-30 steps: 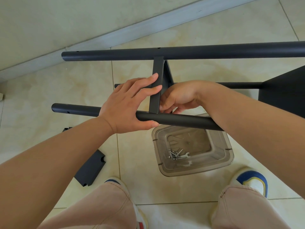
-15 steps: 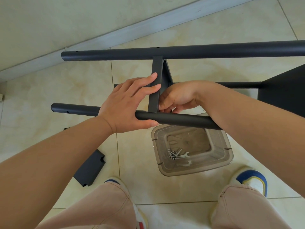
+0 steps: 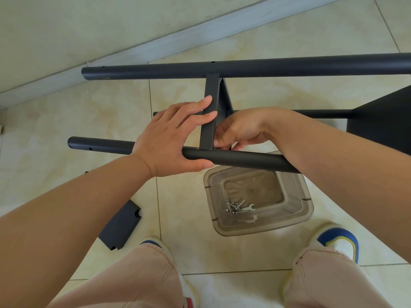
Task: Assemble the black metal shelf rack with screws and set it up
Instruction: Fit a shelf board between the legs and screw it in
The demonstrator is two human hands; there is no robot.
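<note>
Head view: hardly any change across the last second. Crossbar (image 3: 208,121) a touch closer to square on near tube (image 3: 240,158), hands unmoved. Suggests fine alignment of a screw joint, fastening not yet finished.

Left hand (image 3: 171,141) steadying: thumb under near tube, straight fingers pressed flat on crossbar's left face. Right hand (image 3: 239,132) curled just right of crossbar's lower end, fingertips at the joint; whether pinching a screw, cannot tell. Far tube (image 3: 244,68) beyond, joined to crossbar's top. Spare screws (image 3: 234,207) and wrench (image 3: 246,208) in clear bin (image 3: 308,215) on floor below.
</note>
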